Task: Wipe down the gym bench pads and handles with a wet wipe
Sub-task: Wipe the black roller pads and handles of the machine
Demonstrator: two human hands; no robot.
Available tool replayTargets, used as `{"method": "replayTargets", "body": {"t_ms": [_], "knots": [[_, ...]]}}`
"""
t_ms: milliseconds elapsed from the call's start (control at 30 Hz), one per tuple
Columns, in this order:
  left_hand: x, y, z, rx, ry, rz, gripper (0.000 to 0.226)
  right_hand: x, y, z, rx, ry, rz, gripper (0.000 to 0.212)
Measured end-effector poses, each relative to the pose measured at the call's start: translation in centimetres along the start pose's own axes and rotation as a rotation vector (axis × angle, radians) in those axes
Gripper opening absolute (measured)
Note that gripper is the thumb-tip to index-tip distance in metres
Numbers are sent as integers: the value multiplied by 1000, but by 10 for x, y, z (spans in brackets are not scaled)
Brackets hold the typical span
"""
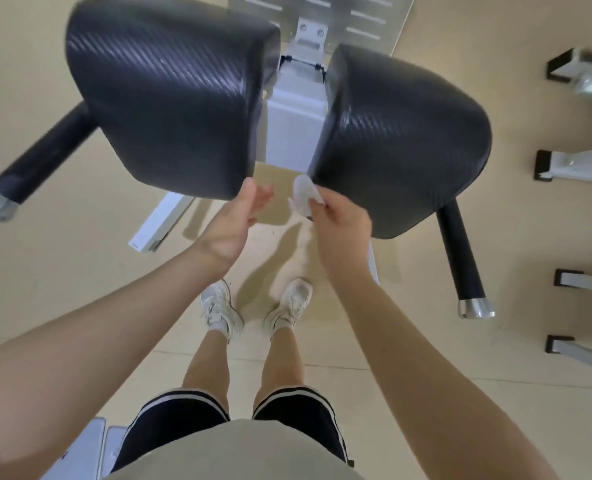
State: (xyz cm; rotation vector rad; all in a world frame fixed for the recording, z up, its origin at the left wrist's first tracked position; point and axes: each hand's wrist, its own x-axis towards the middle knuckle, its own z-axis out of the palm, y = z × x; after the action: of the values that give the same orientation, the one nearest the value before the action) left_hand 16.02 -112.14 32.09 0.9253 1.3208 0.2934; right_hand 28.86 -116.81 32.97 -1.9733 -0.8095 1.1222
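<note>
Wet wipe held between the two pads, near the middle of the frame.

The wet wipe (305, 195) is bunched in the fingers of the right hand (339, 226), touching the near inner corner of the right pad (402, 140). The left hand (234, 220) is open and holds nothing; its fingertips are just beside the near edge of the left pad (170, 98). The left handle (41, 161) goes out to the left edge, the right handle (461, 258) to the lower right. The risk, as a judgement: the wipe is crumpled small, so it may cover little surface, and it may slip down through the gap onto the floor (516, 39).
</note>
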Motion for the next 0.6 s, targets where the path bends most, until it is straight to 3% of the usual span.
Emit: {"method": "replayTargets", "body": {"t_ms": [133,200,333,433,500,600], "knots": [[-14,3,-29,-5,-50,11,54,24,-28,-12,-702,298,-870,26],[-18,6,-41,-2,-53,23,52,43,-30,-12,-1022,398,-1103,17],[-21,2,-64,-32,-15,-8,49,45,-8,0,-1565,201,-1055,10],[-25,-5,-80,-36,-7,-70,48,20,14,18,-1689,-32,-997,21],[-28,-9,-87,-13,-13,-96,40,4,21,25,-1560,-157,-914,23],[-38,-4,-89,-28,-88,-89,23,-25,7,29,-855,-294,-405,31]]}}
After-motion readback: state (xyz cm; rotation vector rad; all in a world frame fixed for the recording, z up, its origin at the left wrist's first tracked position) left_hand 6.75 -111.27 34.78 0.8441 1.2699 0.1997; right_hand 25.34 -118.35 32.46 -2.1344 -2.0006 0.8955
